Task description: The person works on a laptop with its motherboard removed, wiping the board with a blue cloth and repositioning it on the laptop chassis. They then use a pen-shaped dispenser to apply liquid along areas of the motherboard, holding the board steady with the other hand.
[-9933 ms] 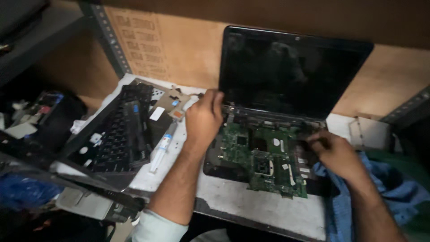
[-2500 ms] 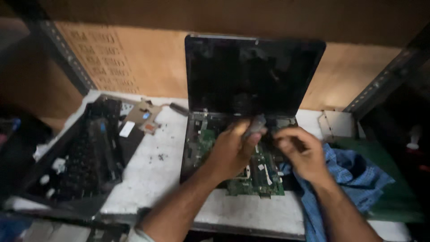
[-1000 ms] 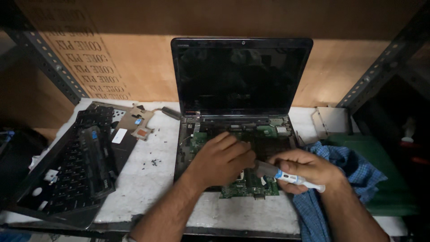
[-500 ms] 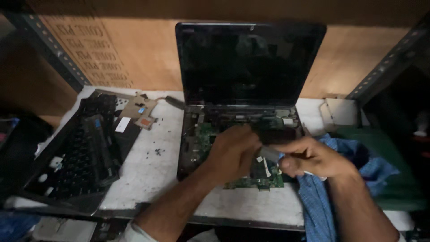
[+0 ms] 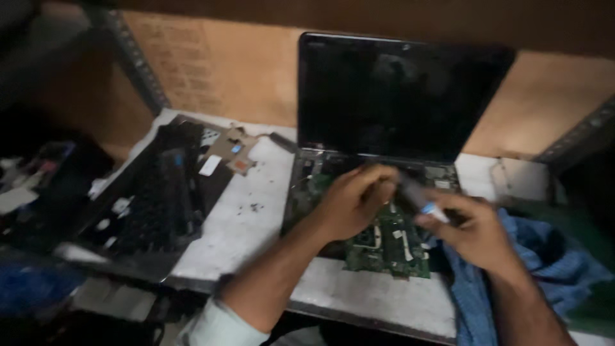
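The small tube (image 5: 423, 204), white with a blue band, sits blurred over the opened laptop (image 5: 384, 192), pinched in the right hand (image 5: 477, 230); it looks light and slim, best held mid-barrel. The left hand (image 5: 352, 204) rests curled on the fragile green circuit board (image 5: 391, 247); whether its fingers grip anything I cannot tell. A blue cloth (image 5: 544, 269) lies on the worktop (image 5: 256, 224).

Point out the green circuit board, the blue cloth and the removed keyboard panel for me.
green circuit board (image 5: 391, 247), head view, bare lower part.
blue cloth (image 5: 544, 269), head view, folds right of the wrist.
removed keyboard panel (image 5: 157, 198), head view, middle of its dark underside.
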{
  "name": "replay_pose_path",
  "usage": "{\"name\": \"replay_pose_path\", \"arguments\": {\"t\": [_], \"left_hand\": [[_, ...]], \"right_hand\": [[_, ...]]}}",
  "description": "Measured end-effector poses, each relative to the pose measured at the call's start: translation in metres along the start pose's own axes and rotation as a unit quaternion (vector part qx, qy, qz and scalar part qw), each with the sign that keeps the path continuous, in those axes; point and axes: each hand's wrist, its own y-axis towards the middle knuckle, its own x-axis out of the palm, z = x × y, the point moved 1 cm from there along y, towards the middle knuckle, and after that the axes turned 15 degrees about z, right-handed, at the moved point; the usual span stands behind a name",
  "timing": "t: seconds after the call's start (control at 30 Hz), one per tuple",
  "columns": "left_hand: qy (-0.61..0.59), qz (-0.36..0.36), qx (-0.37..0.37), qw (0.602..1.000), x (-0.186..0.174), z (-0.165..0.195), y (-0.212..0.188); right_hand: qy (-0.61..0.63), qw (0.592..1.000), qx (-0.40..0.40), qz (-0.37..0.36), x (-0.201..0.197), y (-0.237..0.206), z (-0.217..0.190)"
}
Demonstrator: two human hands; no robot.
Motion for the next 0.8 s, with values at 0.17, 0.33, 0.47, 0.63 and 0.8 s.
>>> {"name": "replay_pose_path", "arguments": {"t": [0.17,0.33,0.47,0.63,0.8], "left_hand": [[-0.207,-0.081,-0.033,0.974,0.026,-0.013,-0.008],[-0.213,-0.051,-0.062,0.974,0.047,-0.011,-0.019],[-0.27,0.048,-0.066,0.959,0.029,0.0,-0.008],[-0.477,0.331,-0.095,0.809,-0.058,0.028,-0.015],[-0.397,0.477,0.153,0.769,-0.16,0.064,-0.098]], "right_hand": [[0.133,0.99,0.049,-0.008,0.002,-0.007,0.023],[0.049,0.998,0.048,-0.003,0.011,-0.014,0.033],[0.181,0.981,0.052,-0.056,0.015,-0.01,0.022],[0.225,0.97,0.092,0.025,0.004,-0.002,0.006],[0.24,0.964,0.085,0.075,-0.001,-0.001,0.002]]}}
